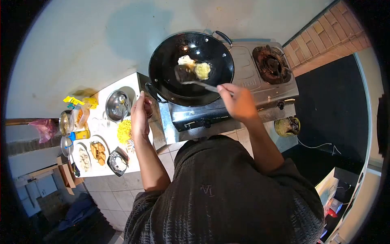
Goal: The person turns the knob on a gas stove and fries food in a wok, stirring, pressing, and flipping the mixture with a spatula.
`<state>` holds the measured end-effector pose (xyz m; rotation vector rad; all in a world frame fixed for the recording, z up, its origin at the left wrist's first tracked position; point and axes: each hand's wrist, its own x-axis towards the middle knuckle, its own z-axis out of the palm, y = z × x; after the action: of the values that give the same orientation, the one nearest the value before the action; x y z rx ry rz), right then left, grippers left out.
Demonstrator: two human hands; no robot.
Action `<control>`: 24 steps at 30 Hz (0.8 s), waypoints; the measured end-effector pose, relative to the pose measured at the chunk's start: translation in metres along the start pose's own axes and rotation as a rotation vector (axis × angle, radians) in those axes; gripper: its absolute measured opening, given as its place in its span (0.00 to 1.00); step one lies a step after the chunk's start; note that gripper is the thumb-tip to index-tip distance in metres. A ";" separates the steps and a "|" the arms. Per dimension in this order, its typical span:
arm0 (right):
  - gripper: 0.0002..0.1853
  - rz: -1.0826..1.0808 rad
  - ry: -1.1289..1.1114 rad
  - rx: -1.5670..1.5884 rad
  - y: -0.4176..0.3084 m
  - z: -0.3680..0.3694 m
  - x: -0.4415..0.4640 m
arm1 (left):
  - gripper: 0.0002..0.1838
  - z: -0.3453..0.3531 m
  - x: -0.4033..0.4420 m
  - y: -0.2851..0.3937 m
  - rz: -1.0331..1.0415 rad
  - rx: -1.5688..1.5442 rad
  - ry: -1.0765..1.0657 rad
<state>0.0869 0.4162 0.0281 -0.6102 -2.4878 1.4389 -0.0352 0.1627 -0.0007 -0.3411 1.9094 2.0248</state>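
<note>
A black wok [191,91] rests on the left side of the steel gas stove [239,61]. Inside it lie a whitish piece of food [186,61] and a yellow one [202,71], close together. My right hand [239,101] is closed around the handle of a spatula [201,84], whose dark blade sits in the wok just left of the yellow piece. My left hand [140,116] is beside the wok's left handle [154,92], near the steel bowl; its fingers are partly together, and whether they hold anything is unclear.
A white table [99,166] at the left bears a steel bowl [118,105], shredded yellow food [124,131], a plate of browned pieces [98,151], and a black bowl of white powder [118,162]. A second burner [272,64] is at the right.
</note>
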 end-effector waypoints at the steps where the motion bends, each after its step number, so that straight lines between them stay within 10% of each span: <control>1: 0.15 -0.048 -0.036 -0.021 0.002 0.006 0.001 | 0.21 0.001 0.000 0.000 0.005 0.007 0.008; 24: 0.14 -0.064 0.005 -0.048 0.004 0.003 0.002 | 0.21 -0.001 -0.005 0.000 -0.002 0.033 -0.018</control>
<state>0.0849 0.4165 0.0231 -0.5372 -2.5204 1.3578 -0.0306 0.1612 0.0011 -0.3152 1.9280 1.9862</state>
